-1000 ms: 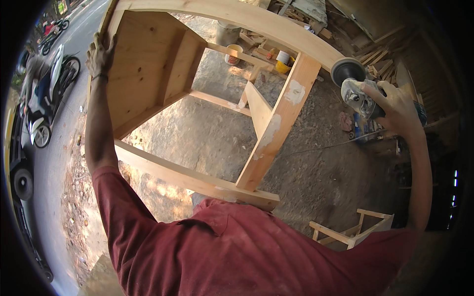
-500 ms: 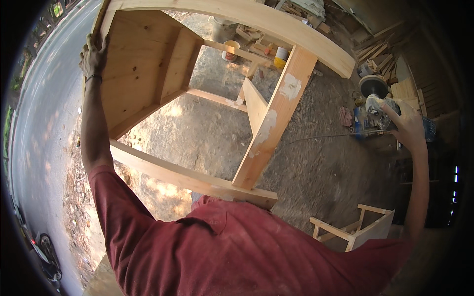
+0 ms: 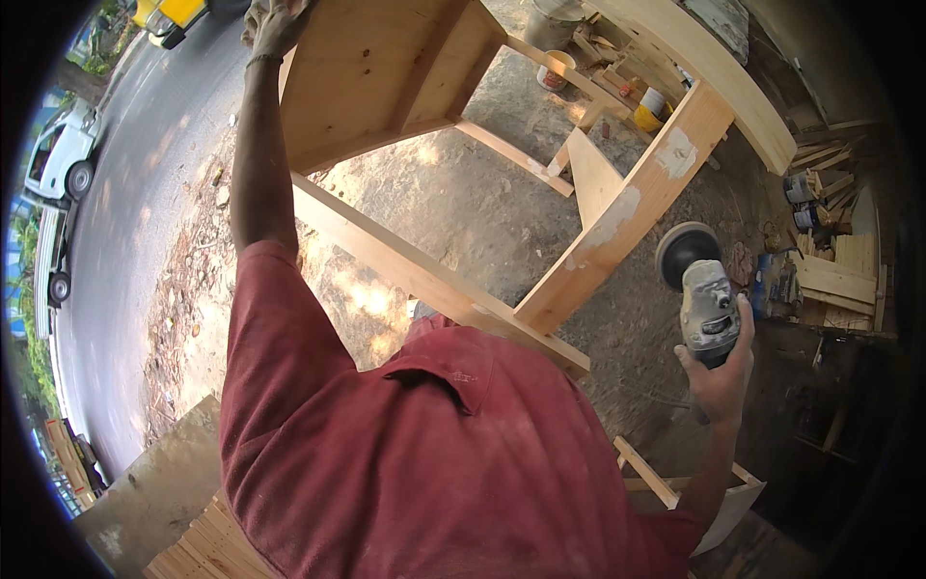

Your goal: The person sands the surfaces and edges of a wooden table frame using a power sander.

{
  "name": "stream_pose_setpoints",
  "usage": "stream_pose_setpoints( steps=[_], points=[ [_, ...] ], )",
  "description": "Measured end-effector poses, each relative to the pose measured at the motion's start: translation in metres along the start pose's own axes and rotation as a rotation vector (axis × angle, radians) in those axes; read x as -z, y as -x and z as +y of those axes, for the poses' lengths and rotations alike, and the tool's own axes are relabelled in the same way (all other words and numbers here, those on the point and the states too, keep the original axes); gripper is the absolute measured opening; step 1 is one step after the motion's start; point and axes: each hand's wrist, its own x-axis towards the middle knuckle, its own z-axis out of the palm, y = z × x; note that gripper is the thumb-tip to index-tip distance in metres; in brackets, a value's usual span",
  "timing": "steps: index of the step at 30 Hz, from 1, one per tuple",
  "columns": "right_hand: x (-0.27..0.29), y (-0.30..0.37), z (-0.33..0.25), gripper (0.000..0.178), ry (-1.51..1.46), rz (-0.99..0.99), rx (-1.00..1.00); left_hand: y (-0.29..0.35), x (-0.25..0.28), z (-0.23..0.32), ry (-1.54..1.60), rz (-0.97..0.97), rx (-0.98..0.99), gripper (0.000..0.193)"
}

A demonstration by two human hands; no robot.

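A large pale wooden frame (image 3: 632, 207) with a solid board panel (image 3: 362, 72) on its left side stands tilted in front of me. Whitish filler patches mark one of its rails. At the upper left, my left hand (image 3: 273, 27) grips the panel's outer edge, its fingertips partly cut off by the picture's rim. My right hand (image 3: 725, 381) is closed round the body of a grey, dusty disc sander (image 3: 709, 304). The sander's round dark pad (image 3: 687, 255) points up and away from me, apart from the frame's right rail.
Wood offcuts (image 3: 839, 270) and tins lie at the right. A small bucket (image 3: 557, 70) and a yellow-and-white container (image 3: 649, 109) stand beyond the frame. A smaller wooden frame (image 3: 646, 473) is near my right elbow. Along the left runs a road (image 3: 164, 174) with vehicles.
My right hand has brought the sander in from the far right, toward me and nearer the frame. My left hand keeps its grip on the panel edge. The whole view has shifted.
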Motion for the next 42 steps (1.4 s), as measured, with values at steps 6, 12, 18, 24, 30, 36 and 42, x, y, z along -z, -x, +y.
stream_pose_setpoints(
  steps=[6, 12, 18, 24, 30, 36, 42],
  points=[
    [-0.028, 0.009, -0.031, 0.100, 0.113, -0.121, 0.249, 0.313, 0.072, 0.023, 0.315, 0.283, 0.645, 0.109],
    [-0.043, -0.018, -0.048, 0.098, 0.220, -0.200, 0.422, 0.467, 0.040, 0.101, 1.822, -0.297, 1.191, 0.082],
    [-0.048, -0.023, -0.050, 0.094, 0.265, -0.253, 0.434, 0.452, 0.038, 0.119, 1.956, -0.160, 1.131, 0.089],
    [-0.046, -0.026, -0.055, 0.093, 0.235, -0.243, 0.457, 0.444, 0.038, 0.110, 2.134, -0.165, 1.049, 0.075],
    [-0.013, -0.064, -0.051, 0.087, 0.207, -0.113, 0.389, 0.439, 0.053, 0.116, 2.191, -0.231, 1.017, 0.059],
    [0.007, -0.124, -0.050, 0.082, 0.122, 0.010, 0.368, 0.438, 0.041, 0.111, 2.154, -0.199, 1.024, 0.061],
    [-0.022, -0.099, -0.064, 0.081, 0.142, 0.019, 0.270, 0.432, 0.038, 0.119, 2.185, -0.178, 1.083, 0.059]
  ],
)
